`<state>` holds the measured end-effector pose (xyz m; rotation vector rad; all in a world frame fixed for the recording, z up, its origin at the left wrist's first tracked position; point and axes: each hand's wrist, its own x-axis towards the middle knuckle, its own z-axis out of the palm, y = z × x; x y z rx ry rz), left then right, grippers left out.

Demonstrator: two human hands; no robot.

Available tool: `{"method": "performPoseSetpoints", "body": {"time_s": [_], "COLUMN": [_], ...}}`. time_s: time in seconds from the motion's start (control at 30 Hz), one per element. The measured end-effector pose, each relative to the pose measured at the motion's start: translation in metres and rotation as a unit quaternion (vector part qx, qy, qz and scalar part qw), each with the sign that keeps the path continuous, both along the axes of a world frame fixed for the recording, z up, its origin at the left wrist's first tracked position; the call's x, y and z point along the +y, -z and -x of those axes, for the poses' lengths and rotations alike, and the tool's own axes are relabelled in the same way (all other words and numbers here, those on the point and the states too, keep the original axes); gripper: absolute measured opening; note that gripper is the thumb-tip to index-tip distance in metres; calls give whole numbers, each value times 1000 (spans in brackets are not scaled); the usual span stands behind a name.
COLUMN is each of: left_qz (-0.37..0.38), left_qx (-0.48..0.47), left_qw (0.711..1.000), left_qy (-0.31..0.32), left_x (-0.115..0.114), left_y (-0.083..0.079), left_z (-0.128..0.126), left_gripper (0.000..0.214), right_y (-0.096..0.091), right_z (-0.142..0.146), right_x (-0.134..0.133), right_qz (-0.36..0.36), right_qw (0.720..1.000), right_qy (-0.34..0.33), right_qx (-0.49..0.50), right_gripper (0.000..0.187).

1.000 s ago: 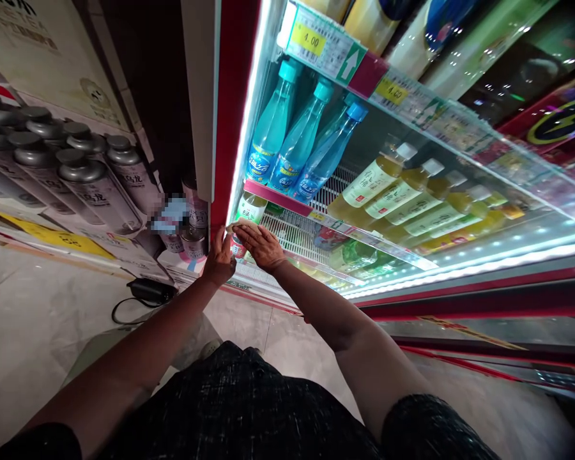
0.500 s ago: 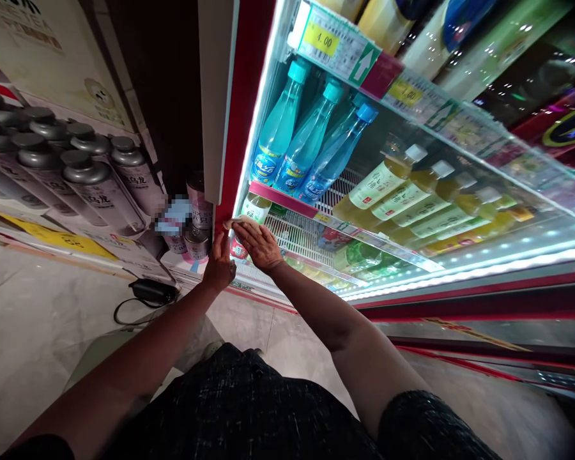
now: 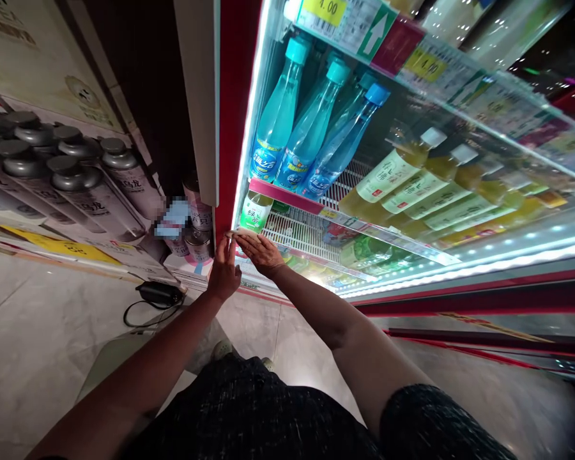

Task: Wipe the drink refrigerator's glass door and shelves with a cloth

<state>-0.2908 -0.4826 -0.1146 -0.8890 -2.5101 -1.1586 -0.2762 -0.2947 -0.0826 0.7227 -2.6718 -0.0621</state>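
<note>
My right hand (image 3: 262, 253) lies with its fingers over a small pale cloth (image 3: 236, 234) and presses it against the lower left corner of a lit drinks cooler's glass door (image 3: 460, 211). My left hand (image 3: 223, 273) is just beside it. Its fingers point up, flat against the cooler's red frame (image 3: 230, 128), and hold nothing. A green-labelled bottle (image 3: 255, 214) stands behind the glass right above the cloth.
Blue bottles (image 3: 287, 128) and yellow tea bottles (image 3: 412, 182) fill the wire shelves, under price tags (image 3: 345, 19). Stacked silver-topped cans (image 3: 76, 179) stand to the left. A black adapter with its cable (image 3: 159, 294) lies on the tiled floor.
My right hand and the cloth have slid slightly down and left along the glass. My left hand has stayed on the red frame. My head has tipped, shifting the view.
</note>
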Motion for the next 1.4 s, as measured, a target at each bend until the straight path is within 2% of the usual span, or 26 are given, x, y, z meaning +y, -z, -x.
{"method": "performPoseSetpoints", "body": {"time_s": [0.17, 0.37, 0.53, 0.67, 0.8, 1.03, 1.2, 1.4], "left_qz": [13, 10, 5, -1, -5, -13, -18, -14], "left_qx": [-3, 1, -5, -13, -22, -35, -26, -32], "left_qw": [1000, 1000, 1000, 999, 999, 999, 999, 999], "left_qy": [24, 1, -22, -34, -34, -35, -28, -35], "left_x": [9, 29, 49, 59, 74, 100, 116, 136], "left_y": [11, 17, 29, 27, 25, 41, 41, 48], "left_z": [-3, -14, -30, -36, -44, -67, -73, -93], "left_gripper": [88, 93, 99, 98, 96, 100, 98, 104], "right_y": [24, 30, 44, 41, 36, 55, 53, 59], "right_z": [1, -5, -8, -16, -31, -49, -57, -74], "right_x": [2, 18, 24, 31, 51, 68, 85, 98], "right_qz": [-8, -3, -2, 5, 16, 24, 30, 21], "right_qw": [1000, 1000, 1000, 999, 999, 999, 998, 998], "right_qy": [-10, -15, -24, -36, -32, -39, -35, -37], "right_qx": [-2, 9, 1, 3, 21, 28, 39, 48], "right_gripper": [51, 57, 62, 66, 60, 54, 57, 56]}}
